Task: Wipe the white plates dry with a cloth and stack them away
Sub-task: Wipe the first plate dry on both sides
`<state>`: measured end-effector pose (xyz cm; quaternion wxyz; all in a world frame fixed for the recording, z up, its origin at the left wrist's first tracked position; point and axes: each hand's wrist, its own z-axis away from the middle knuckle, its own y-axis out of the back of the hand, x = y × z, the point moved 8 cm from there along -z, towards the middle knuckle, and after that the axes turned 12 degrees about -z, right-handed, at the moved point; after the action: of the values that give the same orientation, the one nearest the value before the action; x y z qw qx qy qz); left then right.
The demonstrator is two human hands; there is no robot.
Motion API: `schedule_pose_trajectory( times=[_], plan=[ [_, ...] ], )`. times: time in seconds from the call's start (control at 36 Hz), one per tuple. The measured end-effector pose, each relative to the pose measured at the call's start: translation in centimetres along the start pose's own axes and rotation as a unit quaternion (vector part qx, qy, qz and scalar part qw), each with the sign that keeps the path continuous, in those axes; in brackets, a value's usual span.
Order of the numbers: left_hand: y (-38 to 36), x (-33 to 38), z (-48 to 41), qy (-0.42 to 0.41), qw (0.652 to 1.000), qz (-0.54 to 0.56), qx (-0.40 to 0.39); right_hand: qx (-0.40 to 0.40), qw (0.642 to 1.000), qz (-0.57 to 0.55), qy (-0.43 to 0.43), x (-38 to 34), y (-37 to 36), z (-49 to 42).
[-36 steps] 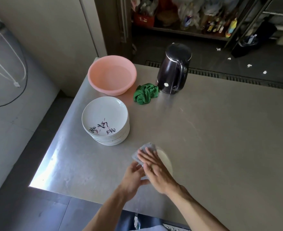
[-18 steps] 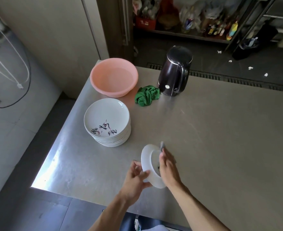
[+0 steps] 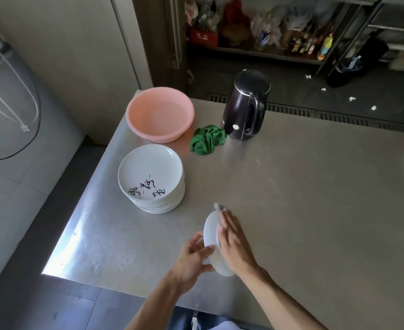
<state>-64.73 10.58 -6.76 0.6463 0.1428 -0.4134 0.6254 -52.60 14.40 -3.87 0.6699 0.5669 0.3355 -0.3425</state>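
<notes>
At the far left corner of the steel table (image 3: 315, 198) sits a pink basin (image 3: 159, 114), and just nearer than it stands a stack of white plates (image 3: 148, 172), the top one face up with dark brush lettering and small pink marks along its near side. To the right of the stack and nearer the table's near edge, the left hand (image 3: 191, 260) grips a single white plate (image 3: 210, 232) by its lower rim, fingers curled round the edge. This plate is lifted off the table and stands almost on edge, its back turned to the left. A grey cloth (image 3: 218, 206) peeks out at the plate's top edge; the rest of it is hidden behind the plate and the hand. The right hand (image 3: 234, 244) lies flat against the plate's right-facing side, fingers straight and together, pressing the cloth to it; its thumb cannot be seen. Farther back, between the basin and a dark kettle (image 3: 246, 106), a crumpled green cloth (image 3: 208, 139) lies on the table, close against the kettle's base. Beyond the table's far edge a shelf (image 3: 267, 53) holds bottles and bags, too blurred to tell apart.
</notes>
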Motion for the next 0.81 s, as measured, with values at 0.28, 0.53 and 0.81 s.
schedule_pose_trajectory(
  times=[0.28,0.53,0.81],
  plan=[
    [1.0,-0.2,-0.3,-0.001,0.997,0.059,0.039,-0.05,0.983,-0.039,-0.173,4.6,-0.2,0.5],
    [1.5,2.4,-1.9,0.002,0.986,0.133,0.103,-0.097,0.989,0.112,0.027,-0.1,-1.3,3.0],
    [1.0,5.1,-2.8,-0.008,0.991,-0.026,0.129,0.162,0.986,-0.024,-0.024,0.5,5.4,0.8]
  ],
)
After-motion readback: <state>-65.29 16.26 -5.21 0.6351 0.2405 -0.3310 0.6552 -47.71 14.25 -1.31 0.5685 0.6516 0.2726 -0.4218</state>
